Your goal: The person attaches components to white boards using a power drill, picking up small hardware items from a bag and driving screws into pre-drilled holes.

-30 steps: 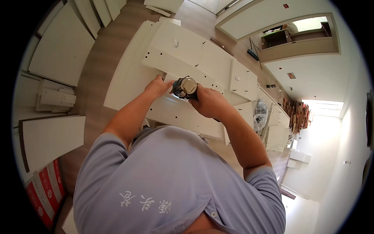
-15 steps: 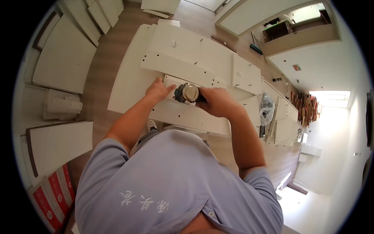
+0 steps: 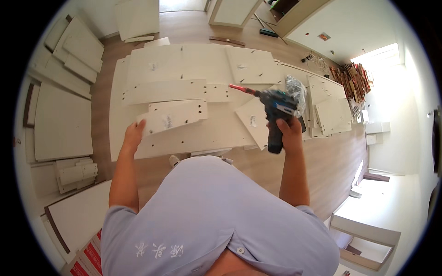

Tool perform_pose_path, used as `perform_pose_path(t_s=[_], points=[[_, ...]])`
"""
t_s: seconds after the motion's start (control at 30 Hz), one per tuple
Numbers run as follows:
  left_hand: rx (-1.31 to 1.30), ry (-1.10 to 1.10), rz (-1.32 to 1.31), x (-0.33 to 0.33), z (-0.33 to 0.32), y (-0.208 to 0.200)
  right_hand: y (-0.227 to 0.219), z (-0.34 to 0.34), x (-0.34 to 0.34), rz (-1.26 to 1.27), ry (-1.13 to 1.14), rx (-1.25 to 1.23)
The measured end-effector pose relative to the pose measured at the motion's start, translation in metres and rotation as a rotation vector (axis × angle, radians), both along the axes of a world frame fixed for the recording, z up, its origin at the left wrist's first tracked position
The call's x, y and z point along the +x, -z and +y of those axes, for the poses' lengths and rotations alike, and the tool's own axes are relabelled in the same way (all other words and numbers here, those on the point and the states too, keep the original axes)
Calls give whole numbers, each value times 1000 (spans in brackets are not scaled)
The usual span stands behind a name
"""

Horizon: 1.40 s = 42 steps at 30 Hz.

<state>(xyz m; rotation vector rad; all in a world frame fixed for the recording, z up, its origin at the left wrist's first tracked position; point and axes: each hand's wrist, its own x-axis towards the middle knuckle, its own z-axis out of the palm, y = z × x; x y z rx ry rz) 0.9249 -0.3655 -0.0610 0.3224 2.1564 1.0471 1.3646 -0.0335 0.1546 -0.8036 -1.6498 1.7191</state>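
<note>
Head view: the right hand (image 3: 291, 131), fingers wrapped around the handle, holds up a cordless drill (image 3: 279, 105), black-bodied with blue-green accents and a slender red front end pointing left, while the left hand (image 3: 134, 133) grips the left end of a small white panel (image 3: 179, 118). Flat and pale, that panel lies at a slight slant over larger white boards (image 3: 214, 133), dark round holes near its edges and a blurred mark on its face. Beyond the drill sits a clear plastic bag (image 3: 297, 94), with wood-look floor (image 3: 258, 170) below the boards' near edge.
</note>
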Motion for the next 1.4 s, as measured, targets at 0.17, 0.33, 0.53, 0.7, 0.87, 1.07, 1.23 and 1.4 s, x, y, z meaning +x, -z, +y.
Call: perform_pose_path(t_s=[0.17, 0.33, 0.53, 0.7, 0.87, 1.07, 1.23, 1.4], points=[[155, -157, -241, 87, -34, -20, 53, 0, 116, 98, 303, -144], [176, -67, -273, 191, 35, -20, 75, 15, 177, 117, 336, -187], [256, -166, -487, 268, 173, 8, 84, 46, 205, 121, 300, -232], [137, -20, -191, 282, 232, 82, 90, 60, 229, 90, 266, -246], [153, -52, -348, 293, 236, 54, 102, 63, 245, -7, 144, -274], [460, 307, -747, 288, 218, -57, 102, 54, 211, 13, -205, -395], [409, 521, -562, 277, 217, -97, 94, 51, 156, 6, -421, -371], [346, 660, -423, 249, 209, -108, 77, 30, 111, -81, -474, -343]])
